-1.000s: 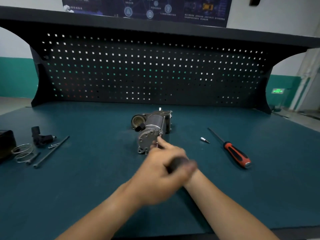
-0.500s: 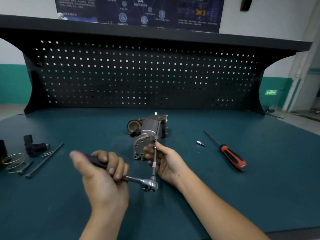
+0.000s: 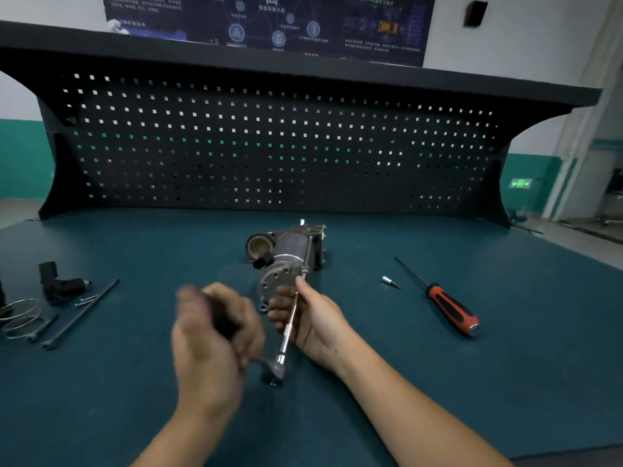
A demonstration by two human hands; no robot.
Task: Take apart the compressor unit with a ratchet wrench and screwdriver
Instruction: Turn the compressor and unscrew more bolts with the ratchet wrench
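while the compressor unit lies on its side at mid-table, round end plate facing the camera, the ratchet wrench is on it: the long extension bar runs from the ratchet head up to a bolt at the plate's right edge. the right grip is curled round that bar just below the bolt; whether the fingers touch the plate, can't tell. the left grip is clenched on the wrench's dark handle, left of the head, smeared by blur.

out right, a small socket bit lies apart from the unit, and beyond it the screwdriver, red-and-black handle nearest, shaft pointing away. out left: a black fitting, long bolts lying slantwise, wire rings at the frame's edge.

all on a teal table. a black pegboard closes the back under a shelf, a dark poster above. the near edge shows bottom right. bare mat between unit and bolts, and between forearm and screwdriver. white-and-green walls, a lit green sign far right.
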